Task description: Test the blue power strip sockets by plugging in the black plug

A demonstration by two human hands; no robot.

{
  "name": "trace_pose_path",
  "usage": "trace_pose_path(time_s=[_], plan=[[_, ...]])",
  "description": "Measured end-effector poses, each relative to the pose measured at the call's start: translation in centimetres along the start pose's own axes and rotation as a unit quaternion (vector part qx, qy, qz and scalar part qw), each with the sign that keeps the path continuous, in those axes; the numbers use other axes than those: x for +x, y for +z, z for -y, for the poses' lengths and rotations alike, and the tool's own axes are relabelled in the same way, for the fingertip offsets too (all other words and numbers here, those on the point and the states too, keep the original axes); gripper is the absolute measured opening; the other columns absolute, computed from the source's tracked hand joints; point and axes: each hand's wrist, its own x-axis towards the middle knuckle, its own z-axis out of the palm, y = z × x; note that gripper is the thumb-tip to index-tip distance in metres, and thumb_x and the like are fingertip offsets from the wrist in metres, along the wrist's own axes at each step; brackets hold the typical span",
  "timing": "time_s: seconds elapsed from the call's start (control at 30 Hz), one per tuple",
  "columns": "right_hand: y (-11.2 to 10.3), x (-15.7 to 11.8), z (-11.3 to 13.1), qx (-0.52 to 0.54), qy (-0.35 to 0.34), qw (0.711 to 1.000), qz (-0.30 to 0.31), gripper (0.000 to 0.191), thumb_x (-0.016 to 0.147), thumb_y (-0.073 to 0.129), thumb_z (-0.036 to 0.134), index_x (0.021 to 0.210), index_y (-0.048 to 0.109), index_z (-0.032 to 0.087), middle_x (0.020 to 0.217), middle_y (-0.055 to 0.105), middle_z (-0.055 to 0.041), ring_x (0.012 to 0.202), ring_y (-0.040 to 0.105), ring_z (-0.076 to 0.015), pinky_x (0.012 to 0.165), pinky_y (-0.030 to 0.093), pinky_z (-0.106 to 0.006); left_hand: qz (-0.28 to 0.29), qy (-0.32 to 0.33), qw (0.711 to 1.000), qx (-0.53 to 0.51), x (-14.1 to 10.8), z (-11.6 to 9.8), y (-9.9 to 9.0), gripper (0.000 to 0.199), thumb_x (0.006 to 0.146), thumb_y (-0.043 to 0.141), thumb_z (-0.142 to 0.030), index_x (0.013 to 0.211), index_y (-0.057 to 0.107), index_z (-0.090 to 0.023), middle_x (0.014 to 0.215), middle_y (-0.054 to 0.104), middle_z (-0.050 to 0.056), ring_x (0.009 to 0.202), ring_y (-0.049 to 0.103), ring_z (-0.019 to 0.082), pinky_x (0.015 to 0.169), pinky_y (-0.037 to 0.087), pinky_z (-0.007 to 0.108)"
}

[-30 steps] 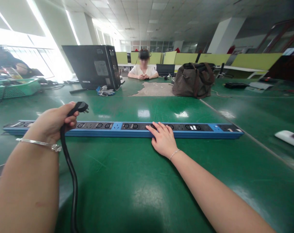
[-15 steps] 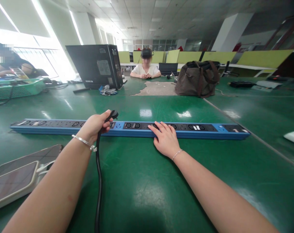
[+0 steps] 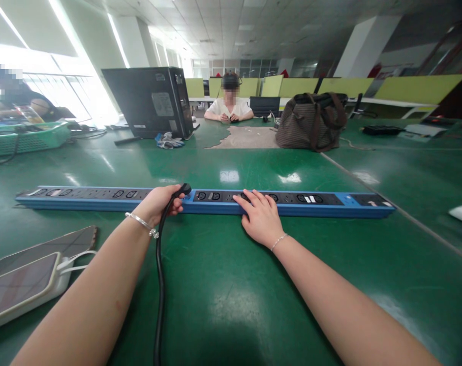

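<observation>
A long blue power strip point(image 3: 215, 207) with black sockets lies across the green table. My left hand point(image 3: 162, 202) is closed on a black plug point(image 3: 185, 189), which is over the blue socket left of the strip's middle; whether it touches the socket cannot be told. From that hand a thick black cable point(image 3: 160, 284) runs down toward the near edge. My right hand point(image 3: 260, 216) rests on the strip right of its middle, with fingers spread and nothing held.
Two phones point(image 3: 21, 290) lie at the near left, a white cable beside them. Farther back are a green basket point(image 3: 43, 140), a black computer case point(image 3: 150, 104), gloves point(image 3: 170, 141) and a brown bag point(image 3: 310, 122). One person point(image 3: 231, 107) sits opposite, another at far left.
My left hand has moved right and slightly down along the strip, bringing the plug over the blue socket. The cable has shifted right with it. My right hand stays where it was.
</observation>
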Motion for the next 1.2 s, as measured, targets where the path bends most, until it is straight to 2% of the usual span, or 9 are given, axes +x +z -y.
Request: trace_pose_path(time_s=[0.27,0.47,0.93,1.2], plan=[[0.0,0.0,0.0,-0.003,0.002,1.0,0.002,0.053,0.084,0.049,0.02,0.135,0.05,0.033,0.144,0.045,-0.0032,0.133,0.035,-0.025,0.108,0.022,-0.046,0.008,-0.007,1.0,0.029,-0.4,-0.3,-0.1,0.024,0.088,0.045,-0.027,0.068,0.053,-0.015,0.039,0.048,0.0,0.037,0.052,0.011,0.032,0.036,0.016],[0.1,0.0,0.0,-0.003,0.001,1.0,0.003,0.053,0.084,0.049,0.02,0.135,0.05,0.033,0.145,0.045,-0.0031,0.133,0.035,-0.0249,0.108,0.022,-0.046,-0.008,0.003,0.999,0.044,-0.2,-0.2,-0.1,0.026,0.088,0.042,-0.027,0.068,0.052,-0.015,0.038,0.049,0.001,0.037,0.053,0.013,0.033,0.036,0.017],[-0.1,0.0,0.1,-0.002,0.007,1.0,0.01,0.053,0.083,0.049,0.019,0.135,0.05,0.033,0.145,0.045,-0.0028,0.134,0.035,-0.025,0.108,0.022,-0.046,-0.016,0.007,0.998,0.056,0.4,0.6,0.2,0.021,0.08,0.052,-0.031,0.065,0.052,-0.017,0.037,0.051,0.001,0.035,0.054,0.014,0.033,0.036,0.019],[-0.1,0.0,0.1,-0.001,0.006,1.0,0.009,0.054,0.083,0.049,0.019,0.135,0.051,0.033,0.144,0.045,-0.003,0.134,0.035,-0.0251,0.108,0.022,-0.046,0.012,0.001,0.998,0.061,0.8,1.4,0.1,0.024,0.081,0.051,-0.033,0.065,0.054,-0.016,0.04,0.054,0.004,0.039,0.057,0.016,0.034,0.038,0.02]])
